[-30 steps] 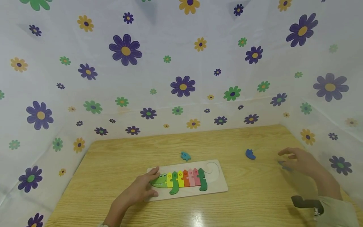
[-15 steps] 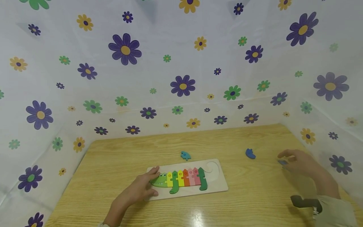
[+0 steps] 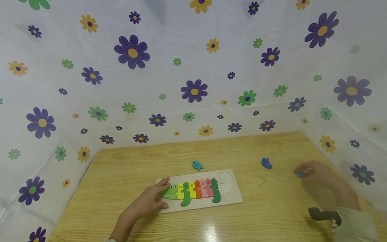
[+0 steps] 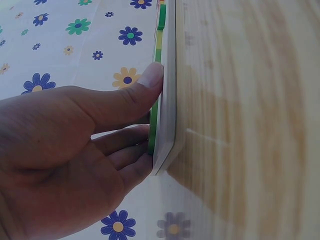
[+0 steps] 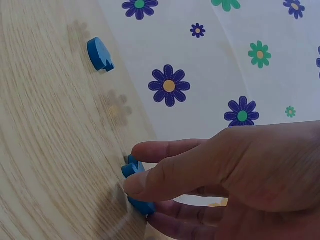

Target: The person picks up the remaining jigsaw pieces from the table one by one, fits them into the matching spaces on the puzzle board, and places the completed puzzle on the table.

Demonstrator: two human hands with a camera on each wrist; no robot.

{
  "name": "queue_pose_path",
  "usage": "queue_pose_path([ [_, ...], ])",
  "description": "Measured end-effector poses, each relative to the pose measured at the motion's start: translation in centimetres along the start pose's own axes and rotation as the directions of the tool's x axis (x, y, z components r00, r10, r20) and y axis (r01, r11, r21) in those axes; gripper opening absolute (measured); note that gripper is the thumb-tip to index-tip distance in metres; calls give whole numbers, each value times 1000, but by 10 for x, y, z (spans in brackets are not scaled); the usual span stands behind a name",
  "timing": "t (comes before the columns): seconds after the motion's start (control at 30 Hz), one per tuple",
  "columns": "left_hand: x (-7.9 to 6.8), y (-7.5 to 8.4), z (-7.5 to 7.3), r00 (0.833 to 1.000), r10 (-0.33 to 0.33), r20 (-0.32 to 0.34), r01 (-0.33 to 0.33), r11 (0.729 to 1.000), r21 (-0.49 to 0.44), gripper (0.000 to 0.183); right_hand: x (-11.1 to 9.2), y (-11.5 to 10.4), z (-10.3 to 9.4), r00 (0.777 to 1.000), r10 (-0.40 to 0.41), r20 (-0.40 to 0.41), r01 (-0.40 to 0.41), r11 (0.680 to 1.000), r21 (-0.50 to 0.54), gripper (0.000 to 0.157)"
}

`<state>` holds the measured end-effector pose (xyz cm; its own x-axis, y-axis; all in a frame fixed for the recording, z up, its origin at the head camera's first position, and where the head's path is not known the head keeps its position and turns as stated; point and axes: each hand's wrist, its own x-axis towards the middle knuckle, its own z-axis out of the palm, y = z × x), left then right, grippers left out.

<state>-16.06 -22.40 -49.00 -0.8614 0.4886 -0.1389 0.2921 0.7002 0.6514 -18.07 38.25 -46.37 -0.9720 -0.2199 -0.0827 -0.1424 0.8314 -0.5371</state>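
My left hand (image 3: 148, 201) rests on the left end of a pale wooden puzzle board (image 3: 232, 196). In the left wrist view its thumb and fingertips press the board's face (image 4: 166, 100). A crocodile's green head (image 3: 170, 192) and a row of yellow, green, orange and pink pieces lie fitted in the board. Far to the right, my right hand (image 3: 325, 178) pinches a blue puzzle piece (image 5: 142, 206) between thumb and fingers, low at the tabletop. Its fingers partly cover that piece.
Beyond the board lies a light blue numbered piece (image 3: 197, 165). A darker blue piece (image 3: 266, 163) sits between the board and my right hand. The board's right end bears a bare curled tail outline (image 3: 226, 181). Flowered sheeting (image 3: 169, 77) walls the wooden table (image 3: 127, 168).
My right hand's fingers have drawn in around the blue piece, and the hand has shifted slightly left. The left hand and the board stay in place.
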Motion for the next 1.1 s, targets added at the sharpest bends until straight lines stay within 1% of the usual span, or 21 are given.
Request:
queue_pose_path([
  [0.17,0,-1,0,1000,2,1,-2,1000,-4,71,0,-4,1,1000,6,-11,-6,1000,-2,32],
  [0.4,0,1,-1,1000,14,-4,-14,1000,-3,71,0,-10,4,1000,15,-23,-14,1000,7,29],
  [0.6,-1,3,-1,1000,15,-1,-15,1000,-8,71,2,-12,6,999,-8,-41,7,1000,-18,28],
  [0.7,-1,4,-1,1000,11,-1,-11,1000,-9,70,2,-12,8,998,-34,-48,33,999,-17,27],
  [0.83,-1,3,-1,1000,8,-3,-8,1000,-7,70,3,-11,9,998,-45,-48,44,999,-21,27],
  [1.1,-1,1,0,1000,19,-3,-19,1000,-13,71,4,-8,9,999,10,-46,-10,1000,-8,28],
])
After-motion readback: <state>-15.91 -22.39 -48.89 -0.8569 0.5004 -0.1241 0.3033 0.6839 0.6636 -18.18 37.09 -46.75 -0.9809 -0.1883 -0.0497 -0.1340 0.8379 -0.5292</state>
